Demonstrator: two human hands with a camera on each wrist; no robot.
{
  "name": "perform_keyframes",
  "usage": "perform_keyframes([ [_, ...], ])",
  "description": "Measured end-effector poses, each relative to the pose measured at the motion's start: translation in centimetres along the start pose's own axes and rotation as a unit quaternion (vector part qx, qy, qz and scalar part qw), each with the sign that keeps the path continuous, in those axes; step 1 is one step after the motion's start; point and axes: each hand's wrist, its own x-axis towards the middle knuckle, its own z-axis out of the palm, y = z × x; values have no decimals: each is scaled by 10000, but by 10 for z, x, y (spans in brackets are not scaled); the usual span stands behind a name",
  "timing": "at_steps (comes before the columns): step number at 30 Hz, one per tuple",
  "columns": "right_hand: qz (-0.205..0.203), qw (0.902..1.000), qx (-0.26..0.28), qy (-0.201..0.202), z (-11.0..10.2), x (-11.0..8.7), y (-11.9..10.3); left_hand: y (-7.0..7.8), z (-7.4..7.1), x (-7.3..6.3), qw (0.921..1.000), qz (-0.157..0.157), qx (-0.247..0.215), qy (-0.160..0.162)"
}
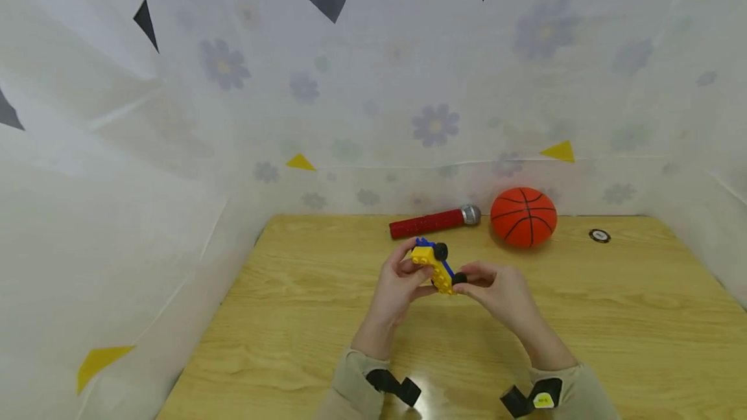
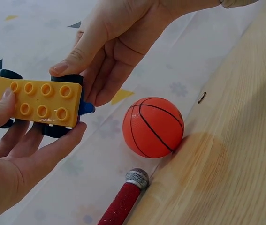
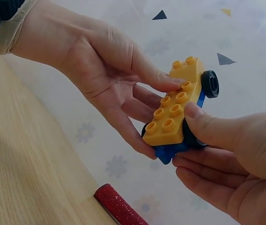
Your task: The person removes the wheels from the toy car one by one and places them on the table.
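Observation:
Held up above the table is a toy car [image 1: 441,273] with a yellow studded top, a blue base and black wheels. My left hand [image 1: 392,290] grips it from the side, thumb on the yellow top and fingers underneath, as the left wrist view shows. The right hand [image 1: 502,290] pinches a black wheel [image 2: 67,78] at one end, its thumb lying on the tyre. A blue hitch [image 3: 165,154] sticks out from that same end of the car. In the right wrist view the right thumb and fingers hide part of this wheel.
Along the table's back lie a red microphone [image 1: 428,223] with a silver head and an orange basketball [image 1: 523,218]. Farther right is a small round black-and-white chip [image 1: 599,236]. A white flowered sheet [image 1: 373,83] hangs behind the wooden table [image 1: 280,316].

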Motion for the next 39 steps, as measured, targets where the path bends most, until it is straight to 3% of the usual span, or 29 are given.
perform_keyframes([
  [10, 267, 9986, -1, 463, -6, -1, -5, -3, -4, 3, 9982, -38, -453, 398],
  [17, 452, 9976, 146, 507, -16, 1, -1, 2, -5, 2, 9982, 65, -518, 281],
  [25, 50, 9984, 396, 411, -17, 1, 3, 1, -2, 2, 9986, -5, -466, 246],
  [33, -5, 9957, 925, 74, -13, 1, 8, 1, -2, 3, 9979, -107, -494, 405],
  [39, -277, 9953, 921, 61, -11, 4, 18, 1, -1, 3, 9973, -73, -584, 431],
])
